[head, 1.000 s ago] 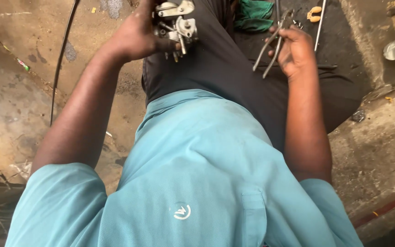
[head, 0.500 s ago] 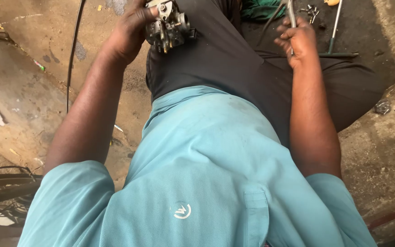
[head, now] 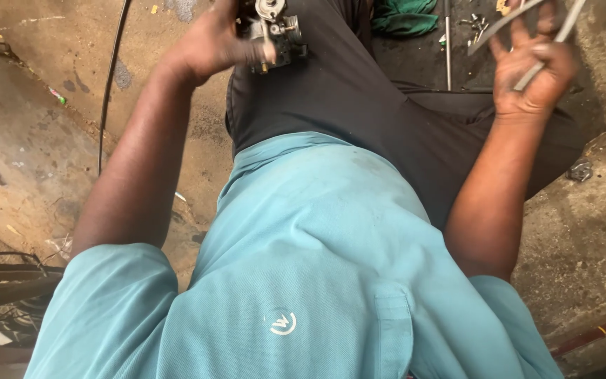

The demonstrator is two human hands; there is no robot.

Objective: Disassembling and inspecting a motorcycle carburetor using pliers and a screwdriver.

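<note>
Gripping a small grey cast-metal carburettor body with brass fittings [head: 275, 31] in the left hand [head: 208, 45], fingers wrapped round its near side, thumb lying across the front. Resting it on the black-trousered thigh [head: 331, 98], just beyond the turquoise polo shirt [head: 303, 267]. Likely handling as dense and rigid for its size (probably oily, so slippery), with protruding screws and jets best left untouched; taking hold around the solid casting looks safest. Pinching thin silver metal tools, seemingly long-nosed pliers or rods [head: 527, 35], in the right hand [head: 534, 70], fingers partly spread, shafts crossing the palm. Beyond that grip, lying on the dark ground: a green rag [head: 405, 17], a slim steel rod [head: 448, 42], scattered small screws [head: 477, 27].
</note>
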